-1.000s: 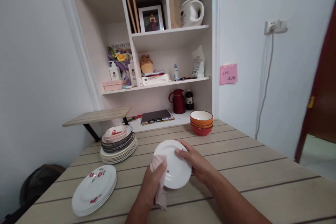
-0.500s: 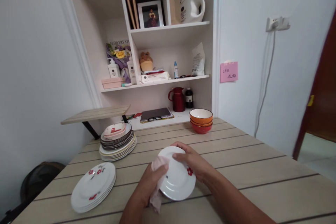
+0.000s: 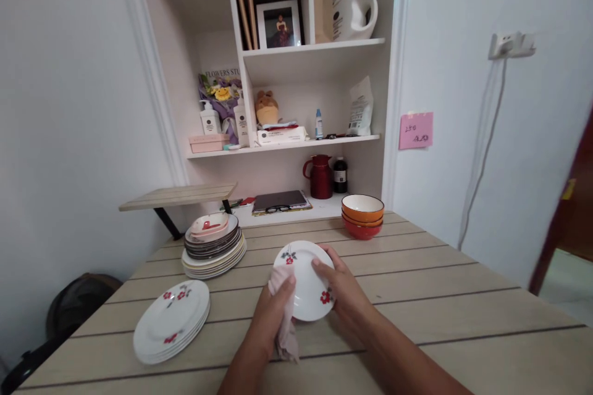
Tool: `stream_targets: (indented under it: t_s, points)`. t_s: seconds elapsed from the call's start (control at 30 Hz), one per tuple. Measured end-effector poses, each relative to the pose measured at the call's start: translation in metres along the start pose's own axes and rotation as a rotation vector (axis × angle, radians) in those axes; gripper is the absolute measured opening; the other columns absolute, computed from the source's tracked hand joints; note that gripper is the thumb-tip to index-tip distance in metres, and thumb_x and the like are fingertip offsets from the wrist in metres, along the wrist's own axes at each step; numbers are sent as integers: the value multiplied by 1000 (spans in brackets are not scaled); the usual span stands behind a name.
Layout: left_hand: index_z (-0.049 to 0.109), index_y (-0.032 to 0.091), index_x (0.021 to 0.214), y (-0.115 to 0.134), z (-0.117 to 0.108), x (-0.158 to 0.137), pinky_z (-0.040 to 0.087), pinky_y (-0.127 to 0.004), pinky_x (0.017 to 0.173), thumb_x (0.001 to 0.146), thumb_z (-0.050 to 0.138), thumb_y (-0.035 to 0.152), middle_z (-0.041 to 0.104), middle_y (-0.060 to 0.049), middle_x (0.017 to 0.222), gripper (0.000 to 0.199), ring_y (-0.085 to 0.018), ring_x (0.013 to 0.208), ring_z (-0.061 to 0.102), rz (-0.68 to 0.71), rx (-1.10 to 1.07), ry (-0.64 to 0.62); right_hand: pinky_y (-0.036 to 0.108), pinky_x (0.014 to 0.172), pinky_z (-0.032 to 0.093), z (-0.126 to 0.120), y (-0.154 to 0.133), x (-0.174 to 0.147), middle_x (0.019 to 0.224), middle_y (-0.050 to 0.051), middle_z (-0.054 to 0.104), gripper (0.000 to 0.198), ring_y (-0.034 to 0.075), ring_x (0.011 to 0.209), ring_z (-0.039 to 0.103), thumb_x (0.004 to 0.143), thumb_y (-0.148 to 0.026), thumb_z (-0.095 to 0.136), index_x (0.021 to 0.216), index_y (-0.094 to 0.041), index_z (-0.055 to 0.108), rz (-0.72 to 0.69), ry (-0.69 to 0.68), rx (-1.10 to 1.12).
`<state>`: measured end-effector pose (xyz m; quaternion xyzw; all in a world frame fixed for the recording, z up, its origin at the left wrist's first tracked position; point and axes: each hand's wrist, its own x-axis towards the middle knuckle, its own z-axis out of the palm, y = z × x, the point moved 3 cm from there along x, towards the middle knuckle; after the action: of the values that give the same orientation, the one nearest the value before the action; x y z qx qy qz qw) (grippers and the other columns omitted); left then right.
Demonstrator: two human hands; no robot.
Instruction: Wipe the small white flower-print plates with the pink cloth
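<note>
A white plate [image 3: 303, 287] with red flowers and grey leaves is held tilted above the wooden table [image 3: 445, 315]. My right hand [image 3: 347, 287] grips its right edge, thumb on the face and fingers behind. At the left edge, my left hand [image 3: 273, 311] is closed on a pale pink cloth [image 3: 287, 321], which is pressed to the plate and hangs down below the thumb. To the left lies a stack of matching flowered plates [image 3: 173, 321]. Behind it stands a taller stack of dark-rimmed and yellow-rimmed plates [image 3: 215, 250], topped by small pink-edged dishes [image 3: 209, 225].
Stacked orange and red bowls [image 3: 362, 216] stand at the table's back right. A raised wooden shelf [image 3: 178, 195] is at the back left. Behind the table, a white shelf unit [image 3: 315, 49] holds a red jug [image 3: 319, 176], a dark bottle [image 3: 340, 174] and a laptop [image 3: 280, 200].
The plate has turned in my hands, so a second flower now shows near its top left. Both hands have risen slightly with it, and the camera view has shifted a little left.
</note>
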<state>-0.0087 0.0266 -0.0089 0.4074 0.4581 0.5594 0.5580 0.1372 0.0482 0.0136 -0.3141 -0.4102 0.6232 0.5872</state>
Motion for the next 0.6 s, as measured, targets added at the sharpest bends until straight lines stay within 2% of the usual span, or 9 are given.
stream_targets:
  t_s: [0.07,0.17,0.27,0.4,0.5,0.6]
  points:
    - [65,10,115,3,2,-3,55,-28,61,63,82,46,77,-12,86,65,-24,73,71,20,-51,-29,24,48,42,-5,-6,1,76,0,69,41,16,58,60,68,-30,70,106,-22,57,73,-33,-56]
    - [67,8,111,6,3,-5,56,-31,69,63,83,43,76,-12,85,61,-26,77,71,11,-49,-93,24,52,43,-11,-20,0,80,2,70,41,17,65,63,63,-21,69,103,-20,61,126,-161,-130]
    - [67,9,109,5,0,-6,55,-31,68,64,81,43,76,-11,85,58,-25,74,70,-13,-20,-168,23,53,43,-16,-28,-2,82,1,70,39,16,65,63,62,-18,69,100,-21,62,161,-251,-164]
    - [70,8,100,-1,-3,-6,52,-27,61,63,82,42,75,-11,80,51,-22,68,68,-49,70,-289,26,54,44,-14,-24,-6,81,2,70,35,17,63,63,65,-19,68,99,-21,61,215,-328,-182]
    - [71,8,97,-4,-2,-5,52,-27,62,63,82,42,75,-11,79,49,-23,69,68,-43,81,-303,28,55,46,-11,-18,-6,78,3,70,33,18,61,63,64,-20,70,95,-19,60,232,-322,-179]
    - [70,9,103,-2,-2,-2,55,-30,67,63,83,42,76,-13,83,54,-26,75,71,-60,12,-209,28,53,46,-8,-14,-4,75,2,69,35,17,58,62,63,-21,71,95,-20,59,171,-243,-141]
